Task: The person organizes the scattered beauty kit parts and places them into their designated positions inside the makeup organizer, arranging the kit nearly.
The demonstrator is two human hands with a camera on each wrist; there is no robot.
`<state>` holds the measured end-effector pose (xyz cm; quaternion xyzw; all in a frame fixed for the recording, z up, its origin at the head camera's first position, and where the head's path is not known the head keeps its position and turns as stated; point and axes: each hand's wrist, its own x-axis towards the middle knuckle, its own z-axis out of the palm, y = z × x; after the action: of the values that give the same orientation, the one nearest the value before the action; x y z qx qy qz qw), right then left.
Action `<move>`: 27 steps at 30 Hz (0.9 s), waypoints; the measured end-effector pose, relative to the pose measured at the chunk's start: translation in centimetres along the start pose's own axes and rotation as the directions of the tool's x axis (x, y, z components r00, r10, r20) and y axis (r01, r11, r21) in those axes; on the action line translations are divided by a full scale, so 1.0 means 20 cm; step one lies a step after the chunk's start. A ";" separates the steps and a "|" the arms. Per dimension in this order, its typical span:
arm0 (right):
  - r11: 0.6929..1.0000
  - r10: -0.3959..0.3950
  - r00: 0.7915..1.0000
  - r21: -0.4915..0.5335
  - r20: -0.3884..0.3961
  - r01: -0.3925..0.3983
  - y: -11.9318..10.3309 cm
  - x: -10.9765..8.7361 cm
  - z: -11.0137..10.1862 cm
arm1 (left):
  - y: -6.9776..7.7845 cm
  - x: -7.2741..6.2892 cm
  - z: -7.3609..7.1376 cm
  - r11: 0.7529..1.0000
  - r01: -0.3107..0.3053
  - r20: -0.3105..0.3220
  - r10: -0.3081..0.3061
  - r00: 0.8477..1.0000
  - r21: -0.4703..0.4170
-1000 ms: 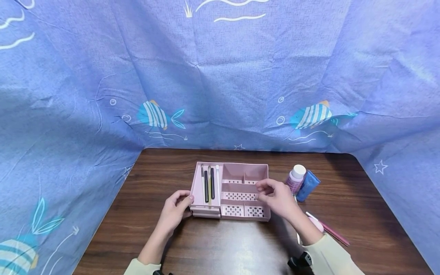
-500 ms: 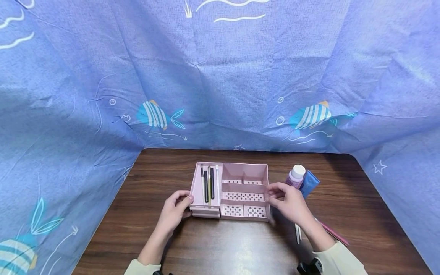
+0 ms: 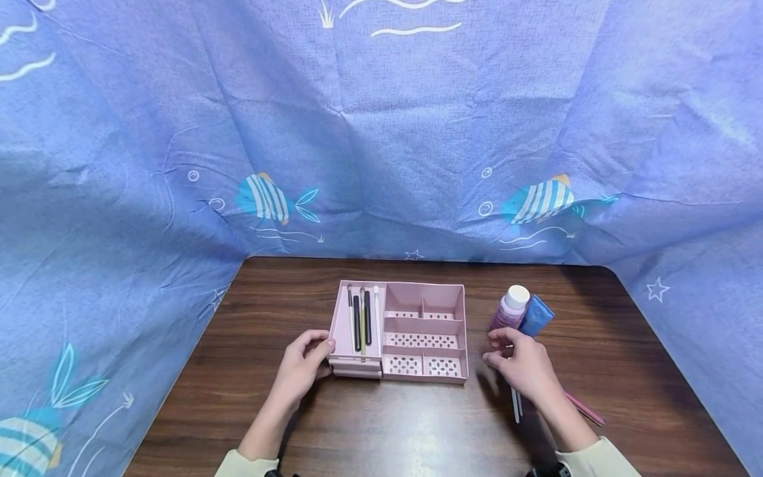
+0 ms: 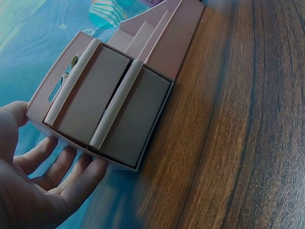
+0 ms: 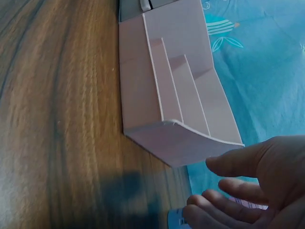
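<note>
A pink desk organizer [image 3: 424, 326] stands on the table, with divided compartments on its right and two drawers [image 4: 90, 90] on its left part. Several slim brushes and pens [image 3: 365, 324] lie on its left top. My left hand [image 3: 301, 364] holds the organizer's left side, thumb on the top edge and fingertips against the side wall. To the right, my right hand [image 3: 523, 364] hovers with nothing in it, its fingers relaxed and slightly bent. Just beyond its fingers is a purple bottle with a white cap [image 3: 511, 308]; a blue tube [image 3: 536, 315] lies beside the bottle.
Two thin white sticks [image 3: 516, 405] lie beneath the right hand, and a pink pen-like stick [image 3: 585, 408] lies further right, partly hidden by the forearm. A blue fish-patterned cloth [image 3: 405, 146] hangs behind the brown wooden table [image 3: 280, 285].
My right hand has moved right, away from above the organizer's compartments, to the area in front of the bottle. The left hand and organizer have stayed in place.
</note>
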<state>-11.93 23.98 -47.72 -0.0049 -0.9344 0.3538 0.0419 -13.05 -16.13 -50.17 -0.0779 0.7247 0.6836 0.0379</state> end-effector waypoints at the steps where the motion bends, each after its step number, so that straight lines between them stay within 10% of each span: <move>1: 1.000 0.012 1.000 -0.017 0.004 -0.012 0.00 -0.01 0.00 | 0.00 0.00 0.00 1.000 0.000 0.001 0.000 1.000 0.001; 27: 0.978 0.114 0.989 -0.188 0.090 -0.095 0.06 -0.04 -0.01 | -0.01 0.00 0.00 1.000 -0.007 -0.002 0.007 1.000 0.006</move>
<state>-11.16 24.96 -48.46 -0.0402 -0.9623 0.2681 -0.0242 -13.06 -16.14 -50.28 -0.0760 0.7270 0.6815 0.0349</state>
